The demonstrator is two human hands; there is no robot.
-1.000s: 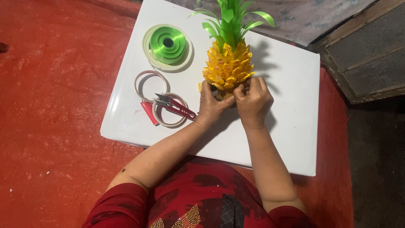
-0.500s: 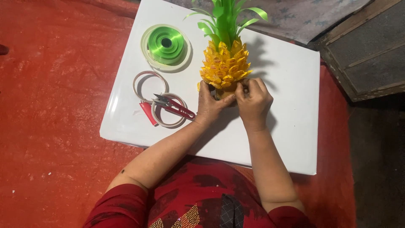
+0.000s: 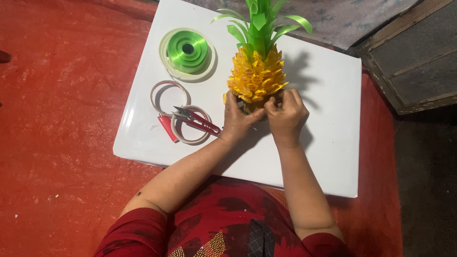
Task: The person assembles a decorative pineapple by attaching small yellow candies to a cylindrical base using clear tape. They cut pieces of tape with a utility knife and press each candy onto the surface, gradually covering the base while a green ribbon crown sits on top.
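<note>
Pineapple-shaped craft (image 3: pixel 257 76) of yellow wrapped pieces, lying just beyond the fingers, away from the body, base end nearest. Long axis running straight away from the fingers, yellow body first, then the crown of green ribbon leaves (image 3: pixel 261 24) at the far end. Both hands meeting at the base, one on each side: left hand (image 3: pixel 238 119) wrapped round the lower left flank, fingers (image 3: pixel 231 101) curled and pressed against the yellow pieces; right hand (image 3: pixel 284 115) on the lower right, fingertips (image 3: pixel 280 97) pinched together right at the bottom row, closed on something too small to make out. Neither hand clearly nearer, both touching the same end, the right a shade further round the base.

Left of the left-hand fingers, on the white surface (image 3: pixel 328 143): red-handled snips (image 3: pixel 197 121) lying across a thin tape ring (image 3: pixel 190 124), a second ring (image 3: pixel 170 95) just past it. Further off, up and to the left, a spool of green ribbon (image 3: pixel 187 51), well apart from both hands. Red floor (image 3: pixel 62 119) all round.
</note>
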